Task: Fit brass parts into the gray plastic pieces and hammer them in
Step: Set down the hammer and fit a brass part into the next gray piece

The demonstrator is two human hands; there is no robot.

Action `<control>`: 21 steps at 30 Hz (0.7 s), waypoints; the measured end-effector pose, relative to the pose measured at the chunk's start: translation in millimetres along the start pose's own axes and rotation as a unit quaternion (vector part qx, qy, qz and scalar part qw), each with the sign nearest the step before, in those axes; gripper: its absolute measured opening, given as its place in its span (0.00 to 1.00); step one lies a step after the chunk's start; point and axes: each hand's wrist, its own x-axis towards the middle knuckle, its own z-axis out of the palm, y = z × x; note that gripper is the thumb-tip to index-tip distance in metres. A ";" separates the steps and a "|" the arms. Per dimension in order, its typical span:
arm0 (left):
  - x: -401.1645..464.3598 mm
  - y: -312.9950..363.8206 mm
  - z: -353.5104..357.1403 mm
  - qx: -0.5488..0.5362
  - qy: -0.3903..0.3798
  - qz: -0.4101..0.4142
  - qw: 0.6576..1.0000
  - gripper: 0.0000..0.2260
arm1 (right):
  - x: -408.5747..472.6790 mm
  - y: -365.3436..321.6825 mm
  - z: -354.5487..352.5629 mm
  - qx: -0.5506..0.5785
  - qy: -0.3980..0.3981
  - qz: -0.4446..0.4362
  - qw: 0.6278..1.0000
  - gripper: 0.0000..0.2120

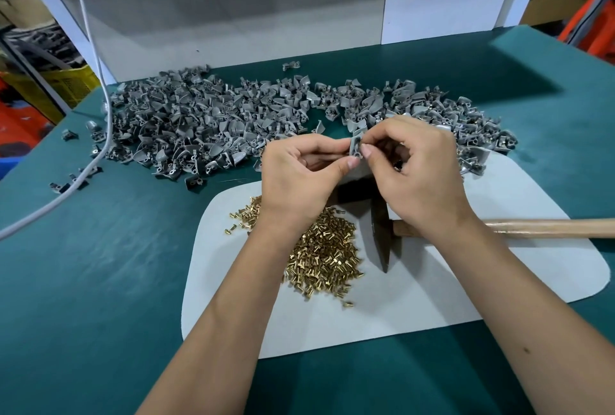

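Both hands meet above the white mat (432, 288). My left hand (299, 175) pinches a small gray plastic piece (355, 149) between thumb and fingers. My right hand (416, 165) presses its fingertips against the same piece; whether a brass part sits under them is hidden. A heap of brass parts (326, 251) lies on the mat under my left wrist. A hammer lies on the mat, its dark head (379, 231) below my hands and its wooden handle (549, 227) running off to the right. A wide pile of gray plastic pieces (206, 121) covers the green table behind.
A gray cable (100, 108) hangs down at the left and trails over the green table (100, 264). A few stray gray pieces (68, 183) lie near it. A white panel (233, 25) stands behind the pile. Yellow and orange bins sit beyond the table's left edge.
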 end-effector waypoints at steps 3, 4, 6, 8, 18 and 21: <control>-0.9 1.0 2.8 -0.004 0.007 0.002 1.000 0.13 | -1.8 -1.9 2.6 0.014 0.010 0.033 0.999 0.02; -1.3 1.5 3.5 -0.004 0.010 0.001 1.000 0.13 | -2.3 -2.4 3.3 0.018 0.013 0.041 0.999 0.03; -1.7 2.1 4.7 0.001 0.014 0.001 1.000 0.13 | -2.7 -3.5 4.2 0.023 0.015 0.054 0.998 0.02; -1.8 2.1 5.6 0.004 0.015 0.001 1.000 0.13 | -2.5 -4.5 4.0 0.028 0.014 0.064 0.997 0.03; -1.9 -1.3 4.8 0.050 0.019 0.008 0.999 0.12 | -1.8 -8.9 3.1 0.009 -0.003 0.102 0.995 0.08; -2.2 -1.1 5.2 0.066 0.016 0.003 0.998 0.11 | -1.8 -8.4 5.1 0.013 -0.011 0.124 0.992 0.09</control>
